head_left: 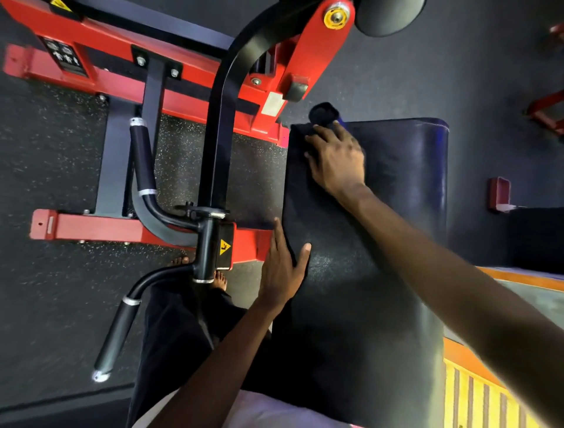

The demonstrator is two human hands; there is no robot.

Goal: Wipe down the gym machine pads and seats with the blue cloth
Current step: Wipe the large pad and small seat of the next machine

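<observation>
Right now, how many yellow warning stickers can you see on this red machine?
2. One warning sticker sits on the black block beside the left hand; a second sticker is cut off at the top-left edge. More may be hidden.

Floor: dark speckled rubber flooring [55,159], 7 to 12 o'clock; the red steel machine frame [91,230] stands on it.
Pad: long black vinyl pad [351,305], 3 to 6 o'clock.
On pad: left hand [282,275] flat at its 9 o'clock edge; right hand [338,159] at its 12 o'clock end.

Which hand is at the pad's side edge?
The left hand, thumb on the pad, fingers along its side edge; the right hand lies on top, near the far end.
</observation>
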